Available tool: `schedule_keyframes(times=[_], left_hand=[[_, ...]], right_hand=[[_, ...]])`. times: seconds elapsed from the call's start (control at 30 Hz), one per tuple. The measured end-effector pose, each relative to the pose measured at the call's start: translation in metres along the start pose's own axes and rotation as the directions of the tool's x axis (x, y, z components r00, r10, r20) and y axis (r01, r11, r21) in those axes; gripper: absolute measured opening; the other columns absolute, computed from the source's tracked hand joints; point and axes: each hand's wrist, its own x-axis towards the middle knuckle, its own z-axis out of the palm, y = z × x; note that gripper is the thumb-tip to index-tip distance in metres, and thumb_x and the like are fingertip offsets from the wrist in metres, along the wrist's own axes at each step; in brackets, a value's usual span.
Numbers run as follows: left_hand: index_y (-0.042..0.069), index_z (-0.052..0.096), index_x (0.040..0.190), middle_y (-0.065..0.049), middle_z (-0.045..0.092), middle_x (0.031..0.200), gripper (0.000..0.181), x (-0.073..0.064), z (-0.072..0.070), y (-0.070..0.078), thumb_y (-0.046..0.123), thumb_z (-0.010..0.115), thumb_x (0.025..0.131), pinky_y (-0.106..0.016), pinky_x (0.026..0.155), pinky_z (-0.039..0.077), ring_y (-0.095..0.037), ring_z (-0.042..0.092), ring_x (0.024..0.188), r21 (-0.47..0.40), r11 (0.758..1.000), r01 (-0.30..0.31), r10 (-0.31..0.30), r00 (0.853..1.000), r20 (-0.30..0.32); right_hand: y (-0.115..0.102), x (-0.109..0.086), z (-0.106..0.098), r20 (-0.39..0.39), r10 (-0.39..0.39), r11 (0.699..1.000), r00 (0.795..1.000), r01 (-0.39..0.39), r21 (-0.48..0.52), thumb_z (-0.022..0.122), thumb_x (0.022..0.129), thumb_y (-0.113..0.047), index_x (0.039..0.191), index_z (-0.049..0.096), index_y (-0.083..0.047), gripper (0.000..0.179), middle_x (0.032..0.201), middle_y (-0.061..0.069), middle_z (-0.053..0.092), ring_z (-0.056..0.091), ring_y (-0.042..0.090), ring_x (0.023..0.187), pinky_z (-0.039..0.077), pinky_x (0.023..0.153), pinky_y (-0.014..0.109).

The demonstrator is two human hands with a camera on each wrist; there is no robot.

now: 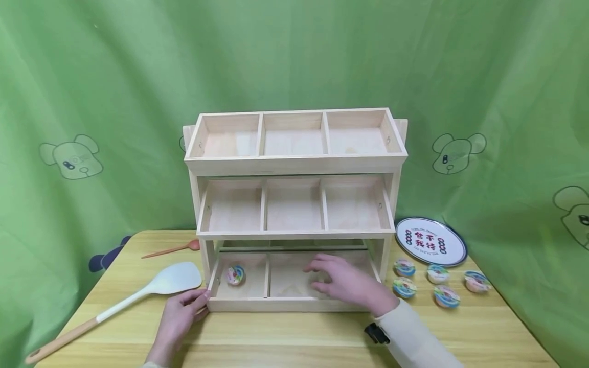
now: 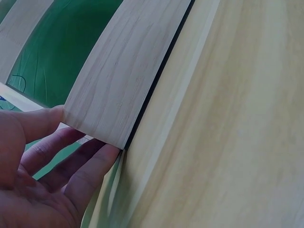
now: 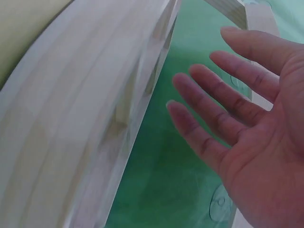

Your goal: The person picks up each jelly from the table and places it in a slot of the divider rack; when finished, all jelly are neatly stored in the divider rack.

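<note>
A three-tier wooden rack (image 1: 294, 235) stands on the table, each tier a tray with compartments. My left hand (image 1: 184, 309) is at the front left corner of the bottom tray (image 1: 290, 305). In the left wrist view its thumb and fingertips hold the end of the tray's front board (image 2: 123, 80). One jelly cup (image 1: 235, 275) sits in the bottom tray's left compartment. My right hand (image 1: 347, 281) reaches over the same tray, right of the jelly cup, holding nothing. The right wrist view shows its fingers (image 3: 218, 114) spread and relaxed beside the wooden front.
Several jelly cups (image 1: 405, 287) lie on the table right of the rack, before an oval plate (image 1: 430, 241) with red lettering. Left of the rack lie a white spatula (image 1: 175, 278) with a wooden handle and a small red spoon (image 1: 194, 245). Green curtain (image 1: 294, 51) surrounds the table.
</note>
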Motion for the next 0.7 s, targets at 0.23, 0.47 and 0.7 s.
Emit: schedule_keyframes(times=[0.23,0.47,0.7], left_hand=[[-0.014,0.062,0.116,-0.022,0.063,0.112,0.031,0.0,0.0,0.0,0.006,0.068,0.093,-0.032,0.085,0.06,-0.024,0.066,0.095,-0.021,1.0,0.013,-0.013,1.0,-0.009],[-0.014,0.062,0.115,-0.022,0.062,0.111,0.03,-0.001,-0.002,0.001,0.006,0.067,0.093,-0.032,0.085,0.06,-0.025,0.066,0.096,-0.01,1.0,0.007,-0.007,1.0,-0.01],[-0.013,0.063,0.115,-0.021,0.063,0.114,0.029,0.0,-0.002,-0.001,0.006,0.068,0.093,-0.033,0.086,0.06,-0.025,0.065,0.098,0.002,1.0,-0.003,0.003,1.0,0.006]], right_hand=[[0.007,-0.017,-0.015,-0.018,0.032,0.999,0.999,-0.032,-0.039,0.072,0.089,-0.02,0.122,0.066,-0.007,0.036,0.123,0.009,0.062,0.059,0.03,0.112,0.051,0.099,0.052],[0.015,-0.032,-0.023,-0.004,0.06,0.996,0.998,-0.06,-0.061,0.072,0.088,-0.021,0.124,0.065,-0.008,0.038,0.125,0.011,0.062,0.056,0.034,0.115,0.047,0.102,0.056],[0.024,-0.049,-0.031,-0.009,0.075,0.993,0.997,-0.076,-0.087,0.073,0.089,-0.023,0.12,0.067,-0.009,0.035,0.12,0.009,0.063,0.058,0.032,0.111,0.051,0.098,0.053]])
